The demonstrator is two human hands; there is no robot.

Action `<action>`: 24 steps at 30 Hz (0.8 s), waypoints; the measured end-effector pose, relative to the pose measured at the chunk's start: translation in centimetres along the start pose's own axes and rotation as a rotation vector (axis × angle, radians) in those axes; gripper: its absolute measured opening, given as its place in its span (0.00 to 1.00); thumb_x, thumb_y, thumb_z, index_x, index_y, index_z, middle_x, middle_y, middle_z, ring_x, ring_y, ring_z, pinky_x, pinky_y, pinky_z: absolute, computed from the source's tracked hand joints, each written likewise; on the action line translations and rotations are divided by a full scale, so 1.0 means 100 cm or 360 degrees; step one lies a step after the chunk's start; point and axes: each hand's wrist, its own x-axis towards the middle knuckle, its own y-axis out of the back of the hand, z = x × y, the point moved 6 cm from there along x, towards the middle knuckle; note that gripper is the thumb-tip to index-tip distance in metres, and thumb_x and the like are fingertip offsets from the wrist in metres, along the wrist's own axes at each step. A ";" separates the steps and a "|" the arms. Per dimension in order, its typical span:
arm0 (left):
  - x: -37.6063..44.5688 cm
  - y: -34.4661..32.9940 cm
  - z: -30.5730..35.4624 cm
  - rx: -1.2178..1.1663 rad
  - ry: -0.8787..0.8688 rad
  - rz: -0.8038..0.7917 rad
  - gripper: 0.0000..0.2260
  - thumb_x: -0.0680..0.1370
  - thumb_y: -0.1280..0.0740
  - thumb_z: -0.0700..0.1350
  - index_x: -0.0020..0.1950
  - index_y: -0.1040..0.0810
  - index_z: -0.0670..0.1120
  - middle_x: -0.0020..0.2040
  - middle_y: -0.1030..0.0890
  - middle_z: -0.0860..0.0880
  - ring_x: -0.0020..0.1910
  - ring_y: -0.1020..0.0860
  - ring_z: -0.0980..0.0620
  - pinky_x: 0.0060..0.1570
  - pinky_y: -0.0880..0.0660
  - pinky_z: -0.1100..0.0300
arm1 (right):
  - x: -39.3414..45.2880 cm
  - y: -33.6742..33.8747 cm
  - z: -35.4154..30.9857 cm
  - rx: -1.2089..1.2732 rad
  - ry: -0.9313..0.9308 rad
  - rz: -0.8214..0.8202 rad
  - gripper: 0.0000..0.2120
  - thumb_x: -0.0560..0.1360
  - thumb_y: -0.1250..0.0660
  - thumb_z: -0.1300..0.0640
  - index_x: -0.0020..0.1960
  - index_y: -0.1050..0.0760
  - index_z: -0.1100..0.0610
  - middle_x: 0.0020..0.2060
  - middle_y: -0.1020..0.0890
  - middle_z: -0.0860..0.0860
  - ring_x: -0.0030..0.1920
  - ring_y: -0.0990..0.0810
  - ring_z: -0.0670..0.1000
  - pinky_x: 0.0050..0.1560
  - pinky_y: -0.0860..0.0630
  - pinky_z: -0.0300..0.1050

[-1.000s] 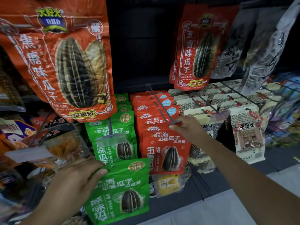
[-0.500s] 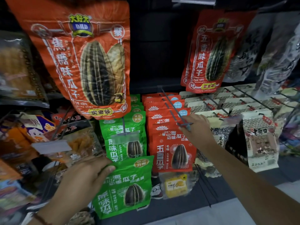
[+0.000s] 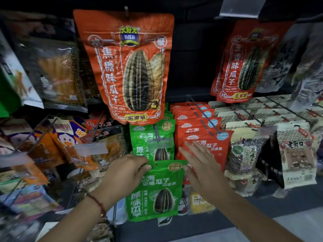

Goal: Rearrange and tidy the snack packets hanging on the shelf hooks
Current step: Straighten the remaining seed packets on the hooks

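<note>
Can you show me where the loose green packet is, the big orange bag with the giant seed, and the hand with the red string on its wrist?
green packet (image 3: 157, 191), head view, middle of its front.
big orange bag (image 3: 129, 67), head view, on the printed seed.
left hand (image 3: 125, 172), head view, back of the hand.

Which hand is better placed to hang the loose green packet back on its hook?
Probably the left hand: its fingers already grip the green packet at its top corner. The right hand is open beside it.
</note>
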 end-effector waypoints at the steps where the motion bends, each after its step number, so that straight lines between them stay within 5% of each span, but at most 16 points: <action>1: 0.003 -0.001 0.000 -0.0005 -0.0003 -0.0012 0.13 0.82 0.42 0.57 0.44 0.24 0.52 0.37 0.23 0.55 0.40 0.26 0.55 0.38 0.25 0.53 | 0.008 -0.001 -0.009 -0.0027 0.0046 -0.0053 0.23 0.83 0.51 0.48 0.78 0.43 0.47 0.77 0.44 0.42 0.78 0.53 0.46 0.77 0.60 0.44; 7: 0.020 -0.011 -0.005 -0.0015 0.0058 -0.0078 0.12 0.82 0.38 0.53 0.41 0.26 0.51 0.33 0.26 0.54 0.35 0.28 0.54 0.33 0.33 0.57 | 0.053 -0.011 -0.037 -0.0212 0.0177 -0.0210 0.25 0.84 0.49 0.52 0.79 0.51 0.46 0.78 0.52 0.44 0.77 0.60 0.46 0.74 0.70 0.43; 10: 0.026 -0.016 -0.015 -0.0060 0.0123 -0.0096 0.12 0.82 0.38 0.53 0.39 0.27 0.52 0.32 0.27 0.55 0.33 0.28 0.55 0.32 0.32 0.58 | 0.063 -0.012 -0.040 -0.0192 0.0186 -0.0174 0.28 0.82 0.43 0.54 0.79 0.49 0.45 0.78 0.47 0.45 0.79 0.53 0.48 0.75 0.64 0.45; 12: 0.030 -0.015 -0.017 -0.0101 0.0122 -0.0030 0.12 0.81 0.38 0.53 0.39 0.26 0.52 0.32 0.26 0.56 0.34 0.27 0.55 0.33 0.31 0.58 | 0.068 -0.008 -0.041 -0.0091 0.0167 -0.0122 0.26 0.81 0.39 0.55 0.76 0.40 0.46 0.75 0.36 0.44 0.75 0.40 0.47 0.77 0.50 0.47; 15: 0.038 -0.010 -0.018 -0.0163 0.0128 0.0046 0.12 0.82 0.38 0.53 0.42 0.23 0.50 0.34 0.24 0.55 0.37 0.25 0.54 0.35 0.29 0.57 | 0.078 0.003 -0.035 0.0337 -0.0015 -0.0026 0.16 0.81 0.38 0.57 0.68 0.26 0.49 0.63 0.21 0.44 0.57 0.24 0.39 0.59 0.28 0.34; 17: 0.045 -0.007 -0.018 -0.0174 0.0128 0.0071 0.12 0.82 0.39 0.53 0.44 0.23 0.49 0.35 0.22 0.54 0.39 0.24 0.53 0.38 0.26 0.56 | 0.085 0.006 -0.032 0.0579 -0.0125 -0.0023 0.13 0.81 0.37 0.57 0.63 0.22 0.51 0.55 0.18 0.43 0.46 0.24 0.31 0.47 0.30 0.25; 21: 0.057 -0.008 -0.014 -0.0194 0.0141 0.0071 0.12 0.82 0.40 0.53 0.43 0.23 0.51 0.34 0.25 0.56 0.37 0.26 0.53 0.33 0.31 0.60 | 0.091 0.008 -0.026 0.0810 -0.0255 -0.0055 0.10 0.79 0.34 0.56 0.59 0.21 0.52 0.45 0.20 0.38 0.45 0.23 0.31 0.43 0.30 0.26; 24: 0.062 -0.006 -0.014 -0.0195 0.0215 0.0112 0.10 0.82 0.39 0.52 0.58 0.20 0.55 0.30 0.28 0.58 0.29 0.29 0.57 0.27 0.38 0.62 | 0.091 0.010 -0.026 0.0739 -0.0261 -0.0072 0.08 0.79 0.34 0.55 0.57 0.20 0.51 0.44 0.20 0.39 0.43 0.23 0.32 0.40 0.31 0.27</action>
